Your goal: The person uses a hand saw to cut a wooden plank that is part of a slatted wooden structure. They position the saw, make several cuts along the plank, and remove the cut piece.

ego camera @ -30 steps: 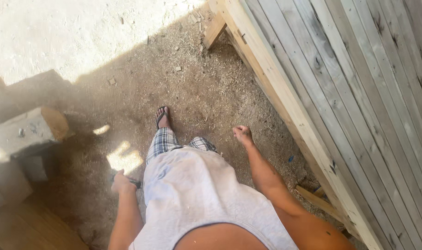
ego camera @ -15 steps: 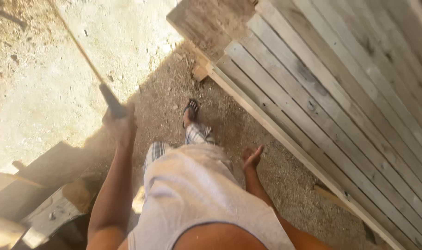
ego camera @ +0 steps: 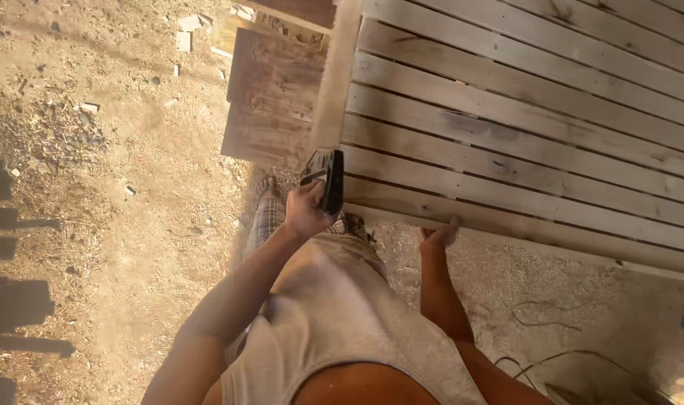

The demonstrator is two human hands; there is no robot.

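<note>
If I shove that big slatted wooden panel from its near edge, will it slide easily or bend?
The slatted wooden panel looks stiff: many boards fixed side by side, so it would probably move as one piece and not flex. It is likely heavy and would drag on the gritty dirt ground. The right hand already touches its near edge; the rough boards should give grip, not slip.

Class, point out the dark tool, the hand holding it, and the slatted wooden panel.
Dark hammer-like tool [ego camera: 331, 180]: head view, on its black head.
Left hand [ego camera: 306, 211]: head view, back of hand.
Slatted pale wooden panel [ego camera: 522, 142]: head view, middle slat.
</note>
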